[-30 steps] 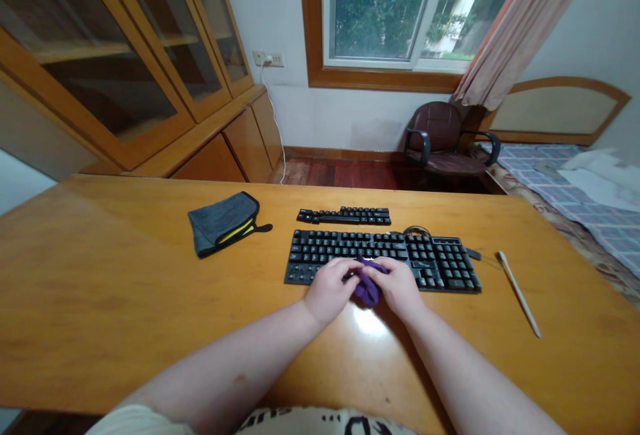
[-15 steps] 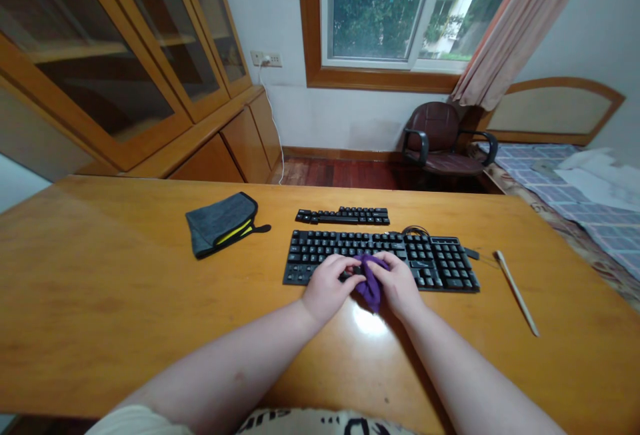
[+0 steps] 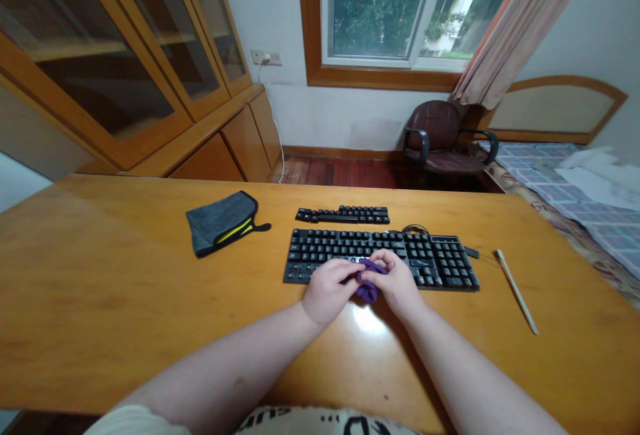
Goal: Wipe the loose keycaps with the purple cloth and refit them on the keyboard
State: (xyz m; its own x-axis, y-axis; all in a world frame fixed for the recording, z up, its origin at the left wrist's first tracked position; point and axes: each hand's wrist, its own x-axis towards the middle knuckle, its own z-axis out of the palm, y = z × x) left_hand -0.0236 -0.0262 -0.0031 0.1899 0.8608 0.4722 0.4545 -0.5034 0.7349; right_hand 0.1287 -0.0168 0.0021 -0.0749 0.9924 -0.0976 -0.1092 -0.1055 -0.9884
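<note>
A crumpled purple cloth [image 3: 369, 288] is pinched in my right hand [image 3: 398, 283], above the front edge of the black keyboard [image 3: 345, 243]. My left hand [image 3: 330, 287] is closed, its fingertips meeting the cloth from the left. Half a second ago a small black keycap showed between those left fingers; now the fingers and cloth cover it. At the keyboard's lower left, the front rows are bare of caps. Behind the keyboard, loose black keycaps [image 3: 345, 215] lie in rows on the wooden desk [image 3: 150, 328].
A grey cloth with yellow lining [image 3: 223, 223] lies folded at the left. Right of the keyboard rests a thin pale stick [image 3: 517, 294]. The keyboard's cable [image 3: 416, 229] is bundled behind it. Beyond the desk stand a brown armchair [image 3: 437, 134] and a bed.
The purple cloth has been bunched up and folded over between my fingers, its hanging end now shorter. The small black keycap has gone out of sight. Both hands stay in nearly the same place.
</note>
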